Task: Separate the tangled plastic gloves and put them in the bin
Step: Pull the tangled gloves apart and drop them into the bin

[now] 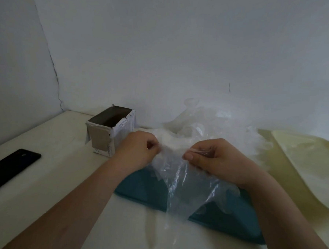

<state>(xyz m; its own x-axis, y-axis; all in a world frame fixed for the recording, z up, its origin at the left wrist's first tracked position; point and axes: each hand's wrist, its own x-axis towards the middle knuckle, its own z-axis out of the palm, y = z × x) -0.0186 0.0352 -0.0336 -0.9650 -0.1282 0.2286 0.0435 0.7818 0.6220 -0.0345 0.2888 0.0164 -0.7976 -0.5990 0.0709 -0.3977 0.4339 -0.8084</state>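
Against a white wall (164,38), a pale, smooth table (43,175). On its right part, a yellowish glossy sheet (301,160) with a curved edge. Near the middle, a flat teal tray (137,185), holding a loose heap of clear, crinkled plastic gloves (207,122), rising against the wall and hiding most of the tray's far side. Just left of the heap, a small open-topped cardboard box (102,138), grey-brown, with white printed labels. Inside dark, contents not to be told. At the far left edge, a flat black phone (11,165), well apart from the box. In front, 2 bare forearms reaching in over the tray. On the left hand (137,151), fingers curled, pinching the upper edge of 1 translucent glove (183,182). On the right hand (215,157), thumb and forefinger pinching the same edge, other fingers curled beneath. Thin film stretched between the 2 hands, hanging down over the tray's front rim onto the table.
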